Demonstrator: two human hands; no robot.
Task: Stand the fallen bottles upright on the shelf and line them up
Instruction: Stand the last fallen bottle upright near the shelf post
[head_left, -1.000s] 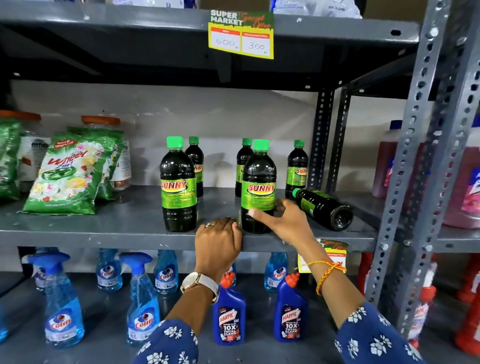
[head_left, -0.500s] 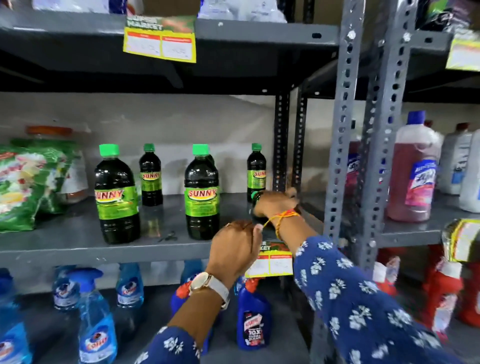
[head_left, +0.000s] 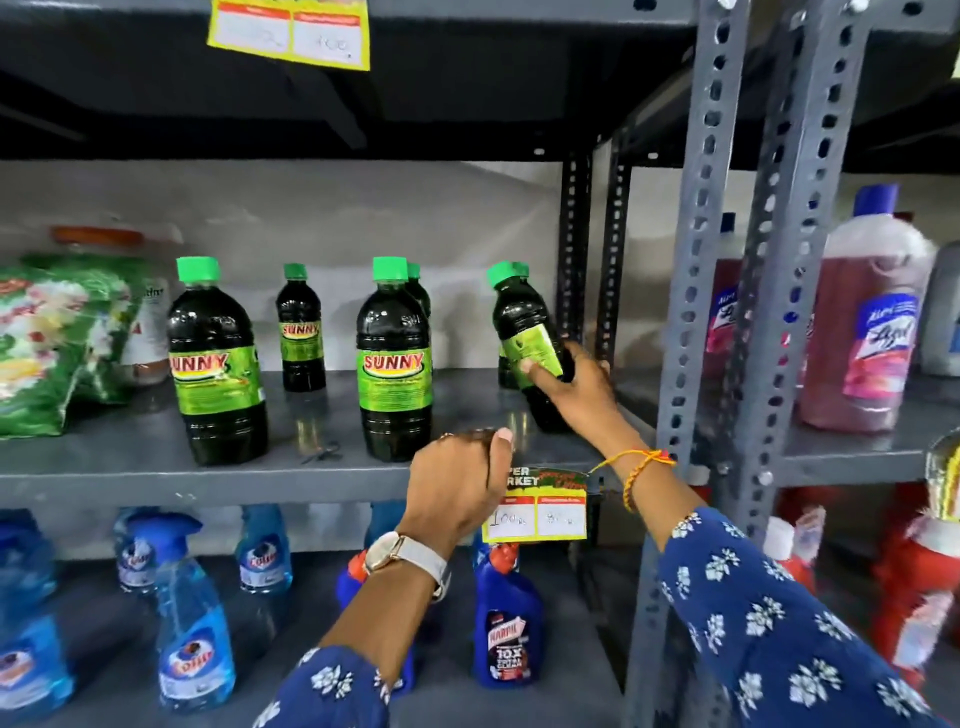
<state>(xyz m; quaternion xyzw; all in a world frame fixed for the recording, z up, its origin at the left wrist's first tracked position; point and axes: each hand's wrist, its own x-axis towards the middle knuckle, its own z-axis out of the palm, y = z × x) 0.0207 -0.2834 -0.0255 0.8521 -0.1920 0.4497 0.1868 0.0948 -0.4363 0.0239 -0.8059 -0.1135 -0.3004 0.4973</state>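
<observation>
My right hand (head_left: 576, 387) grips a small dark Sunny bottle (head_left: 524, 327) with a green cap, tilted with its cap to the left, its base close to the grey shelf (head_left: 130, 457) at the right end. My left hand (head_left: 457, 483) rests as a loose fist on the shelf's front edge and holds nothing. Two large Sunny bottles (head_left: 215, 358) (head_left: 394, 358) stand upright near the front. A small one (head_left: 301, 330) stands upright at the back, another (head_left: 418, 291) peeks out behind the second large bottle, and one more is mostly hidden behind the held bottle.
Green detergent bags (head_left: 47, 338) lie at the shelf's left end. A perforated steel upright (head_left: 696, 291) stands just right of my right hand. A price tag (head_left: 537, 506) hangs on the shelf edge. Blue spray bottles (head_left: 192, 613) fill the shelf below; pink cleaner bottles (head_left: 867, 317) stand in the right bay.
My right hand has taken hold of the fallen small bottle and raised it from lying flat to nearly upright. The left hand stays on the shelf edge. The camera view has shifted right.
</observation>
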